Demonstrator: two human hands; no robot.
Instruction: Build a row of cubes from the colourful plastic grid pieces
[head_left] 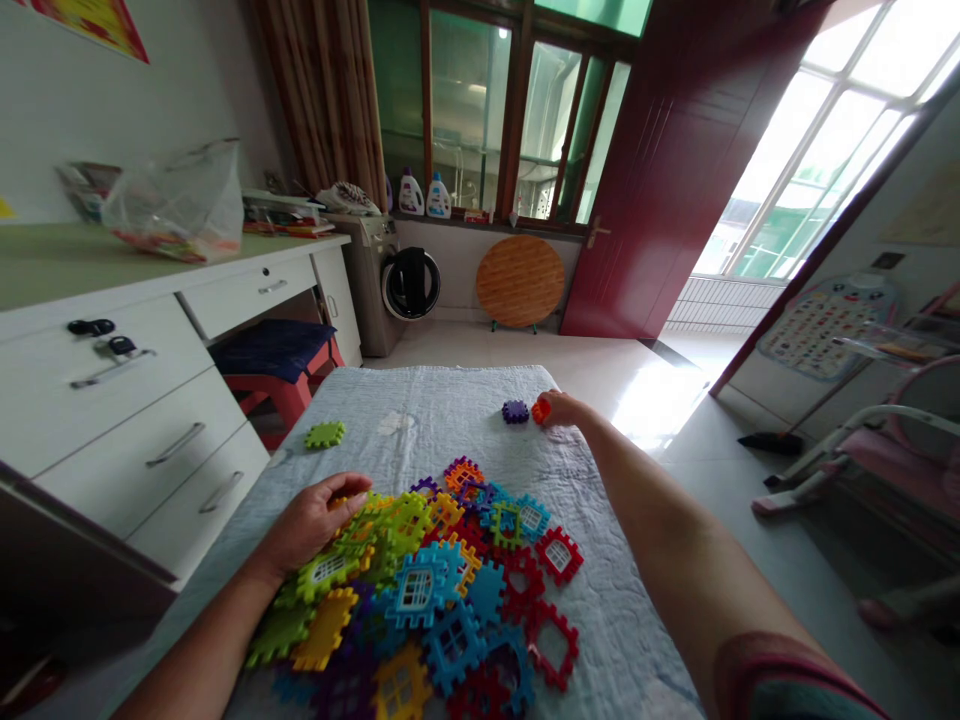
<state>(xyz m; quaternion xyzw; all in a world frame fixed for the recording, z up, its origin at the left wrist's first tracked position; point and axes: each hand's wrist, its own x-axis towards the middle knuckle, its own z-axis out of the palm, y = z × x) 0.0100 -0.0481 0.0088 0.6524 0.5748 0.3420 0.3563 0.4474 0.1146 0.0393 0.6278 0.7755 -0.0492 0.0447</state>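
Observation:
Spread over the cloth-covered table (pixel 420 400) is a heap of interlocking plastic building pieces (pixel 416 590) in green, yellow, blue, red and purple, some with window grids. My left hand (pixel 319 520) rests at the heap's left edge, fingers curled over yellow and green pieces; whether it grips one is hidden. At the table's far right, my right hand (pixel 562 409) pinches an orange building piece (pixel 540 410). Just left of that sits a purple piece (pixel 515 411), apart from the heap. A lone green piece (pixel 325 434) lies near the far left edge.
On the left stands a white desk (pixel 255 285) with a plastic bag (pixel 180 205), and a red stool (pixel 289 385) is beneath it. A washing machine (pixel 375 285), a round wooden tabletop (pixel 520 281) and a red door (pixel 675 160) are behind. A pink chair (pixel 907 440) stands right.

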